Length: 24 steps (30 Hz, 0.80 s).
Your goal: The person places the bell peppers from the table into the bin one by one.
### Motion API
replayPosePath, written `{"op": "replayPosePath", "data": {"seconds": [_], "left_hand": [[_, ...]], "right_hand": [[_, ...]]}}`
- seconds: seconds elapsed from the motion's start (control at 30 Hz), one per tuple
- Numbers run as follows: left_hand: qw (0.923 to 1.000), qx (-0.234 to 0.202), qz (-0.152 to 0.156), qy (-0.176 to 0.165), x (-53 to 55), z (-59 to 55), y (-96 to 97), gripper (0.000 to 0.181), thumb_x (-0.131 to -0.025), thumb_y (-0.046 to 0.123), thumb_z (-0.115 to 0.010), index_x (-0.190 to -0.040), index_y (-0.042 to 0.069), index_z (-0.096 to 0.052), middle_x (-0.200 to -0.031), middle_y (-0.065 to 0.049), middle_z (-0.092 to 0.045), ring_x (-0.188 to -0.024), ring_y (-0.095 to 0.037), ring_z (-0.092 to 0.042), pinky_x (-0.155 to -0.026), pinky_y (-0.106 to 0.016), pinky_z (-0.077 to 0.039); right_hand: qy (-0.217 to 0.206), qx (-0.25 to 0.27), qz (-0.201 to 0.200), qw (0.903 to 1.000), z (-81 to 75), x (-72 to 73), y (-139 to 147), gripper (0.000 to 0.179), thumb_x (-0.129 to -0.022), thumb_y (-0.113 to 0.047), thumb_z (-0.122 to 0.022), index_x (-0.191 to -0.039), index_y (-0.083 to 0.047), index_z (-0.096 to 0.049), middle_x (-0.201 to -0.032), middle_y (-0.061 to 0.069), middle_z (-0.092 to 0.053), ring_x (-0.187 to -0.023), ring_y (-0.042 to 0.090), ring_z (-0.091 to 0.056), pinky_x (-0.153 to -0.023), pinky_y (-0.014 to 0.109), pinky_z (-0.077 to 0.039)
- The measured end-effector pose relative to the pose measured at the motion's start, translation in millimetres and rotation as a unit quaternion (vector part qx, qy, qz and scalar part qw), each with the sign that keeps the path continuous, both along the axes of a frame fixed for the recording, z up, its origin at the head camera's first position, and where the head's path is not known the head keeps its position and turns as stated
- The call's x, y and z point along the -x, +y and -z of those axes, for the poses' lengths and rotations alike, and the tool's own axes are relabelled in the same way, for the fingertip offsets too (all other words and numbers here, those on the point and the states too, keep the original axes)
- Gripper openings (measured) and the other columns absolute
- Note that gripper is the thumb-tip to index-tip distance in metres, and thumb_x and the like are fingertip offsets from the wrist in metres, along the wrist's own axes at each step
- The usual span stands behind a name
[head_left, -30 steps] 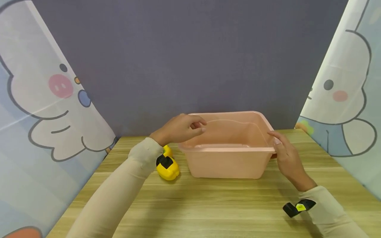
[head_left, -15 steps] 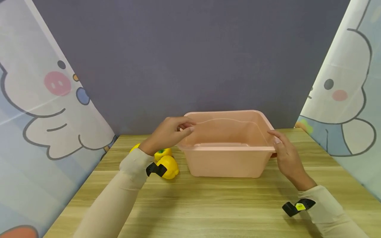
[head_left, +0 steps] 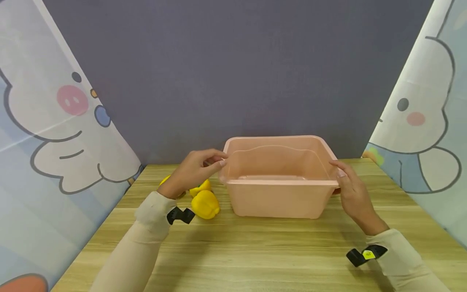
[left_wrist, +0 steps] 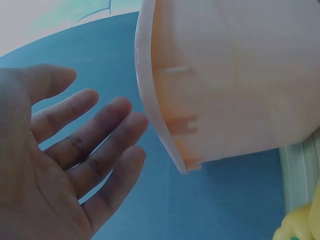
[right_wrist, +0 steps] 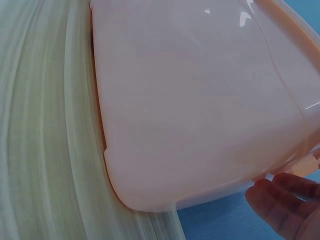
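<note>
A pink plastic basin point(head_left: 279, 198) stands upright on the wooden table, its inside bare where it shows. My right hand point(head_left: 352, 194) holds its right rim, with fingertips point(right_wrist: 265, 197) tucked under the lip in the right wrist view. By the left rim hovers my left hand point(head_left: 197, 170), fingers loosely spread. The left wrist view shows a gap between that hand's fingers point(left_wrist: 132, 127) and the rim, with nothing in the palm. Yellow bell peppers point(head_left: 205, 205) lie on the table left of the basin, below the left hand; the wrist partly hides them.
The wood-grain table point(head_left: 255, 251) reaches back to a dark grey panel point(head_left: 237, 73). Cartoon-printed sheets point(head_left: 54, 134) flank it on both sides. Black camera mounts point(head_left: 365, 254) are strapped at both wrists.
My left hand has moved left, from over the basin's left side to just outside its rim, uncovering more of the yellow bell peppers. The right hand stays on the right rim.
</note>
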<state>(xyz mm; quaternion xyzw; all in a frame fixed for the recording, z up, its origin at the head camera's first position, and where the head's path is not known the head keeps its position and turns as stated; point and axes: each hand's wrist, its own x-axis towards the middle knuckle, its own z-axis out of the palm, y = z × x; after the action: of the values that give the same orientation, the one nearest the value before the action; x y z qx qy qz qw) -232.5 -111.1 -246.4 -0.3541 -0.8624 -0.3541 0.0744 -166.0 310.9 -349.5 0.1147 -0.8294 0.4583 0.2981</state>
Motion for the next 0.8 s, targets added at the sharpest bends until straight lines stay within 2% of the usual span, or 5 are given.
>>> {"op": "replayPosePath", "data": {"seconds": [0.17,0.4,0.7,0.8], "left_hand": [[0.9997,-0.013,-0.014,-0.013,-4.3,6.2,-12.7,0.027,-0.101,0.032,-0.063,-0.123,0.019,-0.07,-0.108,0.005,-0.072,-0.094,-0.012,-0.065,-0.083,-0.039,-0.053],[0.9991,-0.038,-0.004,-0.021,-5.4,15.7,-16.7,0.031,-0.102,0.033,-0.061,-0.126,0.015,-0.069,-0.111,0.005,-0.072,-0.096,-0.014,-0.064,-0.083,-0.041,-0.052],[0.9967,-0.07,-0.027,-0.031,-11.6,27.8,-23.0,0.029,-0.101,0.032,-0.062,-0.123,0.015,-0.07,-0.11,0.002,-0.072,-0.091,-0.016,-0.064,-0.082,-0.044,-0.052],[0.9964,-0.069,-0.038,-0.033,-11.8,32.0,-25.6,0.03,-0.102,0.033,-0.061,-0.123,0.014,-0.07,-0.11,0.002,-0.072,-0.092,-0.016,-0.063,-0.083,-0.043,-0.052]], "right_hand": [[0.002,-0.001,-0.004,1.0,-0.6,0.1,-1.9,0.042,-0.11,-0.022,-0.033,-0.145,-0.005,-0.048,-0.131,0.027,-0.054,-0.079,0.001,-0.06,-0.062,0.021,-0.054],[0.001,-0.006,0.013,0.9999,-1.2,-4.3,0.3,0.042,-0.11,-0.022,-0.032,-0.145,-0.005,-0.048,-0.131,0.028,-0.054,-0.078,-0.001,-0.059,-0.061,0.022,-0.054],[-0.003,-0.009,0.013,0.9999,-3.7,-5.0,-1.6,0.043,-0.11,-0.023,-0.031,-0.145,-0.006,-0.048,-0.133,0.028,-0.053,-0.081,-0.002,-0.058,-0.062,0.02,-0.054],[-0.003,-0.008,0.013,0.9999,-3.8,-4.7,-1.9,0.042,-0.11,-0.023,-0.031,-0.145,-0.006,-0.049,-0.132,0.028,-0.054,-0.08,-0.002,-0.059,-0.061,0.021,-0.054]]}}
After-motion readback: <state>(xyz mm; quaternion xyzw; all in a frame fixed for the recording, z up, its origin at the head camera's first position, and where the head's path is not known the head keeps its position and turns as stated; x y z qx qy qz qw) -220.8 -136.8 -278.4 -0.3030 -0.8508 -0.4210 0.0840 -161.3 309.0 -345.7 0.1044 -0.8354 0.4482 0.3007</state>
